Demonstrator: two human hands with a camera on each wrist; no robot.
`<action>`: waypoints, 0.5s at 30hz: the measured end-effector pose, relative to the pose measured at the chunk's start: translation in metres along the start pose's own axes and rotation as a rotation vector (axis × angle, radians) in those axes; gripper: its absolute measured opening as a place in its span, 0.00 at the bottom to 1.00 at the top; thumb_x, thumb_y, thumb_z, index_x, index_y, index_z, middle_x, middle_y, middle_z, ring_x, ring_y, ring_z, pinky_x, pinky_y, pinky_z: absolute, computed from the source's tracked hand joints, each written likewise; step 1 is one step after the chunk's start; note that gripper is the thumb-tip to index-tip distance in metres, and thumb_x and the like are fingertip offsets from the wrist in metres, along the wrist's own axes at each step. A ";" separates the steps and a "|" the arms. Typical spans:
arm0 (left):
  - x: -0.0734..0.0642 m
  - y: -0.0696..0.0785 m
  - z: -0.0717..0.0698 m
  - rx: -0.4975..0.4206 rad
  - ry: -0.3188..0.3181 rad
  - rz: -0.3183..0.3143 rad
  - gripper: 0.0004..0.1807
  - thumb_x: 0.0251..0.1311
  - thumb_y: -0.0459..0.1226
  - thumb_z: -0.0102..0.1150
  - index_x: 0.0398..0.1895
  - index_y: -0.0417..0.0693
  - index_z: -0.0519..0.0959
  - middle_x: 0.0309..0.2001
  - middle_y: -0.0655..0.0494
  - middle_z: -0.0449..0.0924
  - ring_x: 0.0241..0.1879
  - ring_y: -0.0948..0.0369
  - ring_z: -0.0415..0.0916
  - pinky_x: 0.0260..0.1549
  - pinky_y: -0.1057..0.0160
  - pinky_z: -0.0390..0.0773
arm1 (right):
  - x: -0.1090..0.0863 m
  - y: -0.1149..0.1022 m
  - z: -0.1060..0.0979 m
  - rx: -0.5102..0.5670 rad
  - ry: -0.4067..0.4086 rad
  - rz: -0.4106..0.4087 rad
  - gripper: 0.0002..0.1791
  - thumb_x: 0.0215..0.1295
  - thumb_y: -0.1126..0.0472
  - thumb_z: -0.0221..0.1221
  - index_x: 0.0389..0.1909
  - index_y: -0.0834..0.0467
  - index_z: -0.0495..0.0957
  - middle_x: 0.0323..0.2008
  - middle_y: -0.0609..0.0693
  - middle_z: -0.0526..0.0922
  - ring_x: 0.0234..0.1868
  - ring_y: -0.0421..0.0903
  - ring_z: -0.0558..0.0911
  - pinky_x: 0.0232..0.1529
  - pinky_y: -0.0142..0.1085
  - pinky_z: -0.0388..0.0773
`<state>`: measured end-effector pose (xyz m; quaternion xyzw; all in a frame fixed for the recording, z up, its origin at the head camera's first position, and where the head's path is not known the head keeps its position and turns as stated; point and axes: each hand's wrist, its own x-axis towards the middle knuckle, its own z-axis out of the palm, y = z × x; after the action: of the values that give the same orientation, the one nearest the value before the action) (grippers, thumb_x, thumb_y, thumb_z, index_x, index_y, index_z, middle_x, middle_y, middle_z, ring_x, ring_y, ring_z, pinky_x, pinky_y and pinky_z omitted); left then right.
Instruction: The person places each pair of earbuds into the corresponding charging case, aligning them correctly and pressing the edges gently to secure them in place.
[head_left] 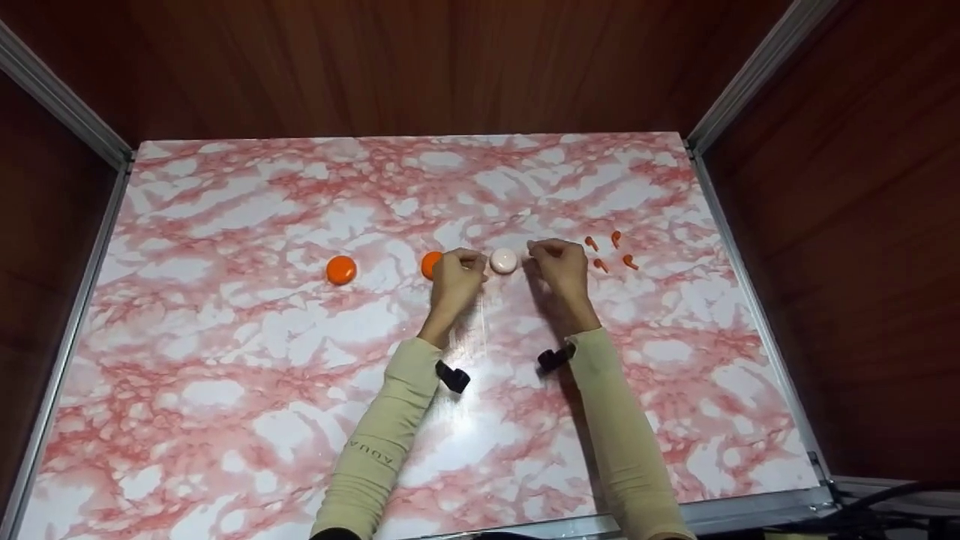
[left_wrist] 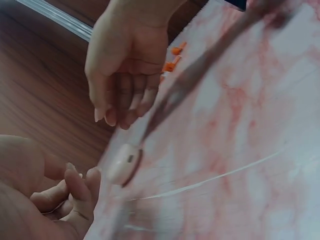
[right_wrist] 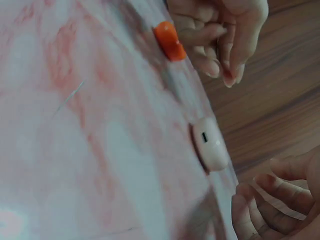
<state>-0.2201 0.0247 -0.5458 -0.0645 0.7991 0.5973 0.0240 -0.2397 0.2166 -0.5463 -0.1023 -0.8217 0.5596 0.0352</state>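
Note:
A white earbud case (head_left: 503, 261) rests on the marbled table between the two hands. Its small dark port faces the wrist cameras, clearest on the case (right_wrist: 212, 145) in the right wrist view. My left hand (head_left: 457, 279) hovers just left of it, fingers loosely bent and nothing visible in them. To its right is my right hand (head_left: 564, 270), also loosely bent and apparently holding nothing. An orange case (head_left: 430, 265) is partly hidden behind the left hand. Several orange earbuds (head_left: 616, 238) lie right of the right hand.
A second round orange case (head_left: 341, 270) sits farther left on the table (head_left: 225, 435). Dark wood panels (head_left: 420, 67) and metal rails (head_left: 64, 86) enclose the back and sides. Black cables (head_left: 892, 495) run at the lower right corner.

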 end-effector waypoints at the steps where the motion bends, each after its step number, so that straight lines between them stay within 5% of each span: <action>1: -0.001 0.002 -0.004 -0.010 0.001 0.016 0.12 0.73 0.35 0.60 0.50 0.37 0.87 0.41 0.41 0.90 0.36 0.50 0.91 0.25 0.73 0.79 | 0.000 -0.002 0.000 0.001 -0.001 -0.019 0.15 0.72 0.55 0.66 0.43 0.64 0.90 0.38 0.64 0.91 0.36 0.57 0.90 0.29 0.28 0.84; 6: -0.004 0.011 -0.026 0.002 0.033 0.071 0.13 0.73 0.35 0.59 0.49 0.36 0.87 0.43 0.39 0.90 0.38 0.48 0.91 0.28 0.69 0.84 | -0.004 -0.017 0.006 0.109 -0.064 -0.085 0.14 0.71 0.57 0.67 0.45 0.67 0.89 0.40 0.69 0.90 0.41 0.62 0.90 0.34 0.34 0.89; 11: -0.002 0.013 -0.050 0.054 0.100 0.051 0.13 0.72 0.41 0.61 0.48 0.43 0.90 0.43 0.44 0.92 0.44 0.52 0.90 0.46 0.56 0.89 | -0.008 -0.028 0.015 0.223 -0.129 -0.079 0.14 0.70 0.64 0.67 0.49 0.70 0.87 0.44 0.72 0.89 0.43 0.65 0.90 0.43 0.52 0.91; 15: 0.003 0.008 -0.069 0.046 0.141 0.025 0.13 0.72 0.41 0.62 0.50 0.45 0.90 0.48 0.46 0.92 0.50 0.52 0.89 0.55 0.52 0.87 | -0.010 -0.036 0.022 0.201 -0.158 -0.081 0.15 0.70 0.67 0.65 0.53 0.70 0.86 0.47 0.71 0.89 0.46 0.66 0.90 0.49 0.54 0.91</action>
<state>-0.2212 -0.0392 -0.5186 -0.0959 0.8129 0.5731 -0.0383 -0.2388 0.1820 -0.5206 -0.0205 -0.7651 0.6436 0.0030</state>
